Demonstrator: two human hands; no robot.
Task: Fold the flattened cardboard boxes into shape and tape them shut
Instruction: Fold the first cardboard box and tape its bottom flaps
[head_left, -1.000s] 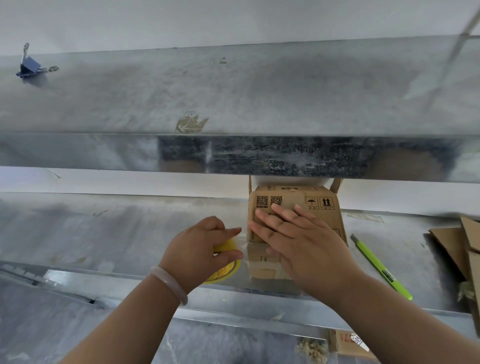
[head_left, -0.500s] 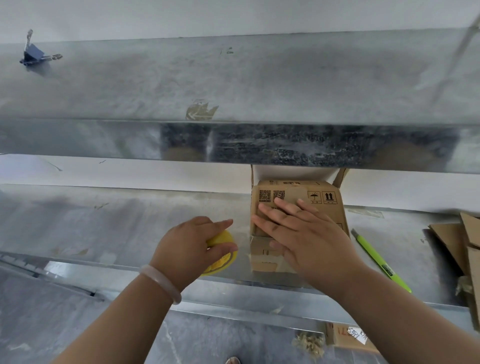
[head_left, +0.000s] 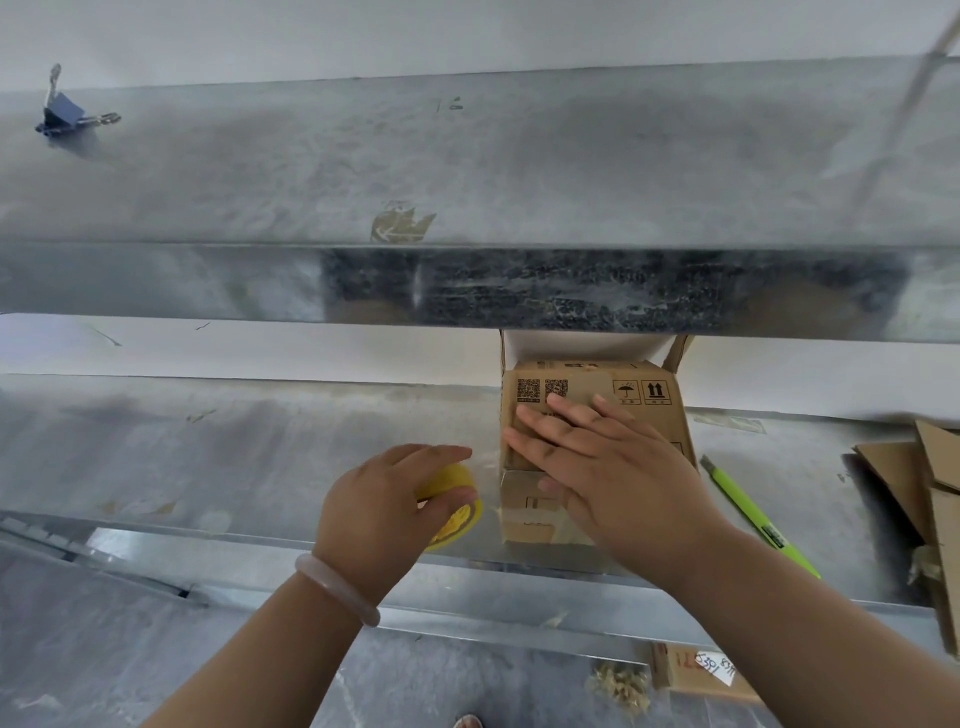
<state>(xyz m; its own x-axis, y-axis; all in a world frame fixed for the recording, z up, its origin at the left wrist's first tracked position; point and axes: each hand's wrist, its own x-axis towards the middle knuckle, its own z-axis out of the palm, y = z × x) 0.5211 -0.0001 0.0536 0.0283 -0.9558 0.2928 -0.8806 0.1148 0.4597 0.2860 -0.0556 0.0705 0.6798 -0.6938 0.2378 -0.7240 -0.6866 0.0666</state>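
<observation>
A small brown cardboard box (head_left: 639, 395) with QR codes and handling symbols stands on the lower metal shelf (head_left: 234, 447), its far flaps upright. My right hand (head_left: 608, 467) lies flat on the box's top, fingers straight and pressing down. My left hand (head_left: 384, 504), with a pale bangle on the wrist, grips a yellow tape roll (head_left: 454, 506) just left of the box, near the shelf's front edge. A strip of clear tape seems to run down the box's front face.
A green utility knife (head_left: 753, 519) lies right of the box. Flattened cardboard pieces (head_left: 919, 478) are stacked at the far right. An upper metal shelf (head_left: 467, 171) overhangs, carrying a blue binder clip (head_left: 65, 111). Cardboard scraps (head_left: 696, 673) lie on the floor below.
My left hand has drawn the yellow tape roll a little leftward, away from the box. My right hand stays pressed flat on the box top. The camera view has shifted slightly.
</observation>
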